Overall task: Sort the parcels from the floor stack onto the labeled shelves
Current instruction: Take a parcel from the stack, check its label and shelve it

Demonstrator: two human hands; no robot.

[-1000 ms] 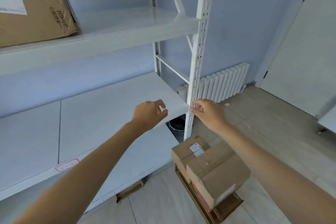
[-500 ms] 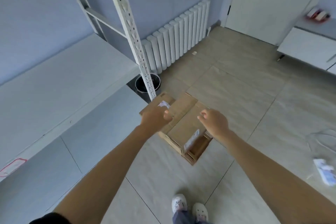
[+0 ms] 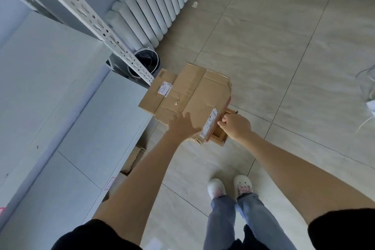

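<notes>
A stack of cardboard parcels stands on the tiled floor beside the shelf post. The top parcel is large and taped, with a white label at its near right edge. A smaller parcel with a label lies beside it on the left. My left hand rests flat on the top parcel's near left corner, fingers spread. My right hand pinches the parcel's near right edge by the label. The white shelves lie to the left.
A white slotted shelf post rises at the left, with a black bucket behind it and a radiator along the wall. Flat cardboard lies under the bottom shelf. A red shelf label marks the edge. My shoes stand just behind the stack.
My view tilted from the shelves down to the floor. Both hands dropped from the shelf edge onto the top parcel of the stack.
</notes>
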